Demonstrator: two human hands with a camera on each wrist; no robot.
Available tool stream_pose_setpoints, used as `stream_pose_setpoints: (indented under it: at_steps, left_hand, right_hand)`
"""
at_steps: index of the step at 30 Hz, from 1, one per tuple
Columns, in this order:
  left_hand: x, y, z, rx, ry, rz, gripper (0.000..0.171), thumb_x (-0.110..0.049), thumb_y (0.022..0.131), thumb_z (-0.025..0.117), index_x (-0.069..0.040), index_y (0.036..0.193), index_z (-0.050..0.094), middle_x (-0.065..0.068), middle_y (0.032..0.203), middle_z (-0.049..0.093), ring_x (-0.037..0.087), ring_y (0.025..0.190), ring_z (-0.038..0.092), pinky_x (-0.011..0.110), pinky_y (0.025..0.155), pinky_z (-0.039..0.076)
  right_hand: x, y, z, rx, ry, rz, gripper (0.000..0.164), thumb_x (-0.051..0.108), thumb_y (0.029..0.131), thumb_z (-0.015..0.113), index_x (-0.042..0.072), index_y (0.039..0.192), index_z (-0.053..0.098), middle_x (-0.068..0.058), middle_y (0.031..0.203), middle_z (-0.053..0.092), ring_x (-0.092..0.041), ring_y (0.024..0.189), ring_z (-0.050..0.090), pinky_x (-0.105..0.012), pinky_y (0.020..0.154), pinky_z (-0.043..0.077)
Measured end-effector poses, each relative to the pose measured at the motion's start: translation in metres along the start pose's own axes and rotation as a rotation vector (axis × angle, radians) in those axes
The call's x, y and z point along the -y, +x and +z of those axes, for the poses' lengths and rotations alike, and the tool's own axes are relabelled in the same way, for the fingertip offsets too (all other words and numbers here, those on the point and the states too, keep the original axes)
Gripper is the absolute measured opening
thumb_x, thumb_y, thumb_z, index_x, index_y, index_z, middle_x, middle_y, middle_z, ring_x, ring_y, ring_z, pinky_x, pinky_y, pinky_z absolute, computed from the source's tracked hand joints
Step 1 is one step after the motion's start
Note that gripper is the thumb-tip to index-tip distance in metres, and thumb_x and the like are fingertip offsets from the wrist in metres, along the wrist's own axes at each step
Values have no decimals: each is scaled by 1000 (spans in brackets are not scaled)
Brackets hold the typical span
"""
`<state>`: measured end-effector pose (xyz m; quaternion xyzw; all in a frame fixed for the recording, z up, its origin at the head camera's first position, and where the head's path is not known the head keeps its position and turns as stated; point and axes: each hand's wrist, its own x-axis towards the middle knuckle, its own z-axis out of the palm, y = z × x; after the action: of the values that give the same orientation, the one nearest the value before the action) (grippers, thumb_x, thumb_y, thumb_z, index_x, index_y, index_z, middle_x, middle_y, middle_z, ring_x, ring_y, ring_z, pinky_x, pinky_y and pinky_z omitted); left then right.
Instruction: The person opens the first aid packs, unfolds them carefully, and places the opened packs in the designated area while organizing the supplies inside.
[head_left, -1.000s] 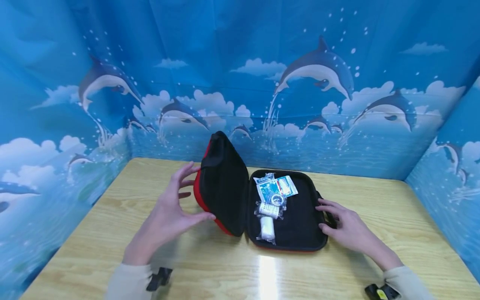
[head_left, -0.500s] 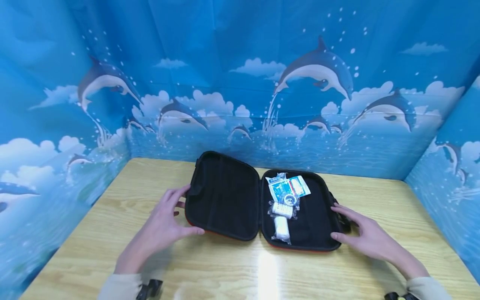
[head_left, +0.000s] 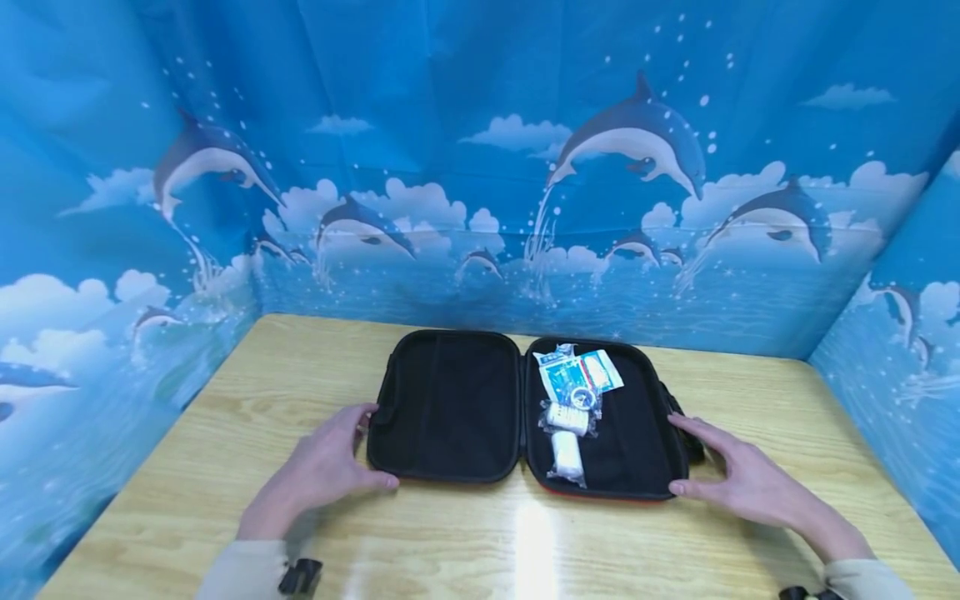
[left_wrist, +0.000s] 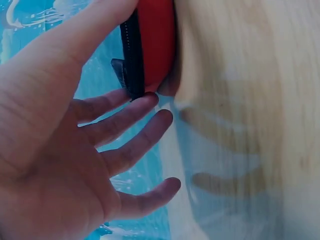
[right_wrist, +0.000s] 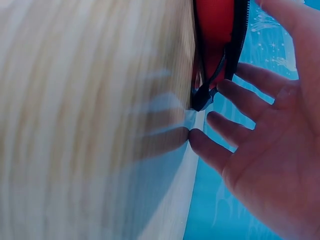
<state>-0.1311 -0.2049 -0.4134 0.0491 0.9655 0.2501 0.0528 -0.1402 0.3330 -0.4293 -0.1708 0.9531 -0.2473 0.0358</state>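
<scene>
A black-lined zip case [head_left: 468,408] with a red outer shell lies unfolded flat on the wooden table. Its right half holds a white roll in clear wrap [head_left: 567,454], a second wrapped white roll [head_left: 567,418], a small white ring [head_left: 582,398] and blue-and-white packets [head_left: 564,379]. At the case's left edge, my left hand [head_left: 318,467] rests with thumb and fingers spread, fingertips right at the rim. My right hand [head_left: 750,479] is at the right edge beside the black handle [head_left: 692,446], its fingers loosely extended. In both wrist views the red shell [left_wrist: 157,45] shows by the fingers.
The wooden table [head_left: 450,542] reflects light at its front. A blue dolphin-print curtain [head_left: 450,167] stands close behind the table and along both sides.
The left half of the case has swung down from nearly upright to flat, my left hand lowering with it. The case and my right hand have shifted slightly right.
</scene>
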Motion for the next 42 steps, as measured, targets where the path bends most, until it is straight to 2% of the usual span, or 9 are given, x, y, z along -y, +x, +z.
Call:
stream_pose_setpoints:
  at_steps: [5,9,15,20,22,26,33,37,42]
  left_hand:
    - [0,-1,-4,41,30,0,117,-64,63,89,-7,153,40,17,138,59,37,123,60,78,97,39]
    - [-5,-1,-15,36,35,11,110,-66,73,82,-11,156,35,22,152,46,50,135,49,81,99,36]
    - [-21,6,-20,-90,6,116,90,-55,84,79,-17,156,39,16,152,44,44,133,49,67,101,45]
    - [-42,15,-5,-140,-56,225,80,-51,85,80,-24,151,46,9,154,45,39,142,43,65,109,42]
    - [-53,19,3,-141,-84,275,77,-51,84,81,-27,149,48,4,153,46,35,141,46,62,110,44]
    - [-76,27,19,-112,-119,351,72,-51,85,81,-29,146,52,-2,149,49,28,137,51,60,109,45]
    - [-111,47,40,-42,-124,420,67,-53,87,77,-28,146,54,-4,147,51,25,135,52,61,111,43]
    - [-130,53,48,21,-96,452,64,-57,88,74,-28,143,57,-2,141,55,23,131,54,58,110,44]
    - [-149,55,62,113,11,464,61,-64,88,69,-32,140,60,-3,139,59,19,125,56,53,110,45]
  right_hand:
    - [-1,-2,0,10,5,-2,94,54,82,81,26,160,36,-31,156,41,-57,137,44,-73,99,42]
    - [0,-3,1,14,9,-3,96,54,82,81,24,160,35,-34,154,41,-59,136,44,-74,100,41]
    - [3,-4,1,22,8,9,97,55,82,81,25,161,33,-35,154,41,-60,134,45,-74,99,42]
    - [4,-3,2,17,-4,9,97,56,82,80,24,161,34,-31,153,45,-57,134,47,-71,100,44]
    - [4,-3,3,14,-8,7,97,57,82,80,24,160,34,-30,153,47,-56,135,48,-71,100,44]
    - [4,-3,4,12,-10,10,98,57,81,81,23,160,34,-29,152,48,-55,135,48,-70,101,44]
    - [4,-3,6,12,-2,17,96,57,82,79,23,161,34,-30,152,47,-55,136,47,-70,101,43]
    - [4,-3,6,11,3,17,97,57,82,80,23,161,34,-31,151,48,-56,135,48,-71,101,43]
    - [4,-2,5,14,11,21,97,56,83,79,23,161,33,-31,152,47,-56,135,47,-71,101,43]
